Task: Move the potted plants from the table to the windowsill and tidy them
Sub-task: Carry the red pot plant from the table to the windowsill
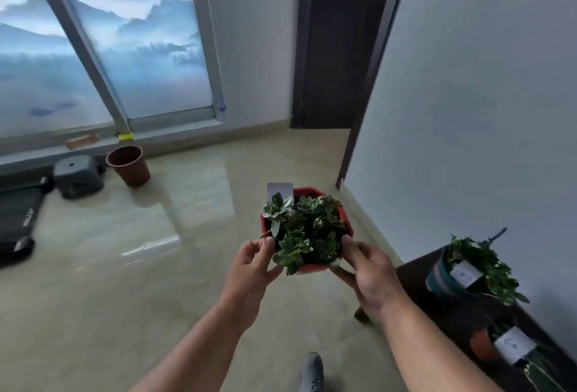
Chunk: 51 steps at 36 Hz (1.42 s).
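A red angular pot (313, 193) full of green succulents, with a white label card at its back, is held in the air above the floor. My left hand (253, 263) grips its left rim and my right hand (368, 270) grips its right side. On the dark table (462, 320) at the lower right stand a teal pot (440, 277) with a leafy plant and an orange pot (482, 345), each with a white label. The windowsill (175, 134) runs along the window at the far left.
An empty brown pot (128, 165) stands on the floor below the sill beside a grey device (78, 176) and a black mat (18, 204). A dark doorway (337, 48) opens straight ahead. A white wall closes the right. My grey shoe (312, 371) shows at the bottom.
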Motion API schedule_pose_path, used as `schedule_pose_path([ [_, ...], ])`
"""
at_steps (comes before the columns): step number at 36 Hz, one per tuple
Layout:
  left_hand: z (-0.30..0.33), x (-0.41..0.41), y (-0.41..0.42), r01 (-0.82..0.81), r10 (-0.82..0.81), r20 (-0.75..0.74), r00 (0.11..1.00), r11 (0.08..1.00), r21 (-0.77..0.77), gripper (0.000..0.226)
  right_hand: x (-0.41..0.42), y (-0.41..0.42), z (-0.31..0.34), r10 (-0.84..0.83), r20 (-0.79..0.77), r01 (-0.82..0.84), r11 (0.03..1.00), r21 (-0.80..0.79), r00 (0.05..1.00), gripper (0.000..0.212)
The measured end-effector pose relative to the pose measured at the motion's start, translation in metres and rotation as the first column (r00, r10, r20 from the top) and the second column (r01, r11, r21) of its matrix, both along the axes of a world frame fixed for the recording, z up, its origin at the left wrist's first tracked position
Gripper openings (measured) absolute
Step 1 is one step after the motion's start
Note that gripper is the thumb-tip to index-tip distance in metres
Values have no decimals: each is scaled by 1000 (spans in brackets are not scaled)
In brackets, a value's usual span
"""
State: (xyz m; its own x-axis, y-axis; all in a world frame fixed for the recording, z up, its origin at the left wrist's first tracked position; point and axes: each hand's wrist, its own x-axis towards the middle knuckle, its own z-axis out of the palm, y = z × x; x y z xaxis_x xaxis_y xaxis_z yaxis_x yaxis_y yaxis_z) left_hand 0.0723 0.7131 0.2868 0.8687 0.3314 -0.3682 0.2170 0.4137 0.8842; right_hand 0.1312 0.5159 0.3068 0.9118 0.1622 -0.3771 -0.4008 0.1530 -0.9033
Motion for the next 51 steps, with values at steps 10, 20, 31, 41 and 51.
schedule_pose_path([
  [10, -7, 91, 107, -180, 180, 3, 984, 982, 53, 26, 130, 120, -20, 194, 1, -194, 979, 61, 981, 37],
  [20, 0, 191, 202, -329, 330, 4, 944, 943, 52, 41, 260, 232, -13, 336, -24, -332, 938, 99, 942, 37],
  [31, -13, 282, 339, -432, 432, 2, 902, 901, 29, 21, 365, 383, -24, 430, -53, -425, 901, 87, 901, 31],
  [41, -11, 365, 484, -436, 436, -1, 900, 900, 14, 17, 448, 529, -20, 447, -57, -440, 892, 101, 893, 27],
  [51, -9, 455, 596, -474, 474, -7, 881, 880, 32, 15, 544, 645, -25, 469, -82, -460, 881, 111, 879, 25],
])
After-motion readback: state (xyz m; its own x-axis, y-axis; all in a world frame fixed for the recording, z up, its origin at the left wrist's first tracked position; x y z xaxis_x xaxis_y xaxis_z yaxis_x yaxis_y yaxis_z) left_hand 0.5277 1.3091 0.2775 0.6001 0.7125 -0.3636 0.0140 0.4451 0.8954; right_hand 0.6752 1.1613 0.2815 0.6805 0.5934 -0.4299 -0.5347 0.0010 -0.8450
